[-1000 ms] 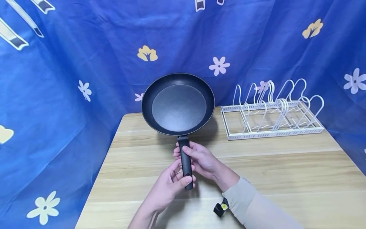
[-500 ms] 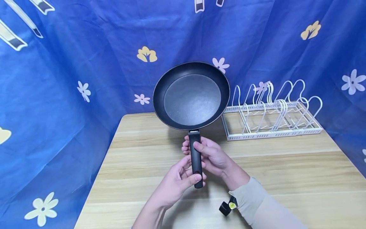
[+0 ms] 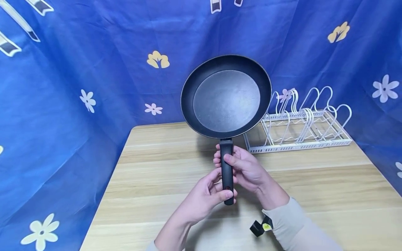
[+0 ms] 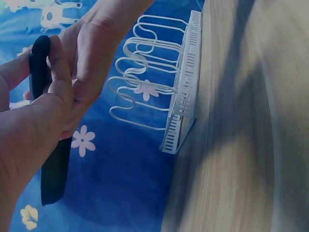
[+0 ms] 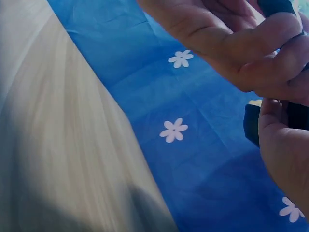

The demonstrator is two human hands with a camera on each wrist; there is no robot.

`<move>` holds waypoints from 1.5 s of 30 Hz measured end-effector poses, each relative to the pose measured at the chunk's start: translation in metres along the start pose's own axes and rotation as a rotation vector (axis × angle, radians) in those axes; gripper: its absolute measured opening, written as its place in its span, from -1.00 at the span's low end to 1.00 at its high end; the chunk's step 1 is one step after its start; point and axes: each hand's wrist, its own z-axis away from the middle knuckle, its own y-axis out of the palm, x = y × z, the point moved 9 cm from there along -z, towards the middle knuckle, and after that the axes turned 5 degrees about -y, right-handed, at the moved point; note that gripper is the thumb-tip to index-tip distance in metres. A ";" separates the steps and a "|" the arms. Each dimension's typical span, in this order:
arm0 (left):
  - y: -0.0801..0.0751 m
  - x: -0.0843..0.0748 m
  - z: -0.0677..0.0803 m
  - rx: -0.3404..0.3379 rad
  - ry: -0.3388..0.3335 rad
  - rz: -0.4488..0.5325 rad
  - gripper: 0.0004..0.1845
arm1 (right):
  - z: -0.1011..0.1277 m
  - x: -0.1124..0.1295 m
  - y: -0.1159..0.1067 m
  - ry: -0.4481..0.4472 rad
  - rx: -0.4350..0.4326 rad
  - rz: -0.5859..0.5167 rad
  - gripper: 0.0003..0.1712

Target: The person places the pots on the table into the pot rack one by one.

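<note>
A black frying pan (image 3: 226,101) is held up over the table, its inner face toward me and its handle pointing down. My left hand (image 3: 205,195) grips the handle's lower end, thumb across the front. Higher up the same handle (image 3: 226,167), my right hand (image 3: 249,170) holds on, with its thumb on the front and fingers behind. In the left wrist view the handle end (image 4: 40,65) shows between the fingers, and the pan (image 4: 55,176) appears nearly edge-on below. Most of the pan is hidden by the hands in the right wrist view.
A white wire rack (image 3: 299,144) with upright loops stands at the back right of the wooden table (image 3: 150,188). The pan overlaps its left end in the head view. A blue flowered cloth (image 3: 122,69) hangs behind and beside the table. A black strap piece (image 3: 257,228) hangs at the right wrist.
Both hands have carried the frying pan to the right and upward in view, and it now covers the rack's left part. The grip on the handle looks the same.
</note>
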 end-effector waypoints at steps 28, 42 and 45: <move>0.023 -0.011 -0.036 -0.352 -0.058 -0.521 -0.42 | 0.028 0.051 -0.043 -0.113 -0.231 0.292 -0.62; 0.042 -0.015 -0.058 -0.347 -0.079 -0.609 -0.72 | 0.043 0.081 -0.055 -0.262 -0.384 0.525 -0.61; 0.047 -0.016 -0.064 -0.343 -0.075 -0.614 -0.74 | 0.047 0.090 -0.055 -0.301 -0.394 0.537 -0.60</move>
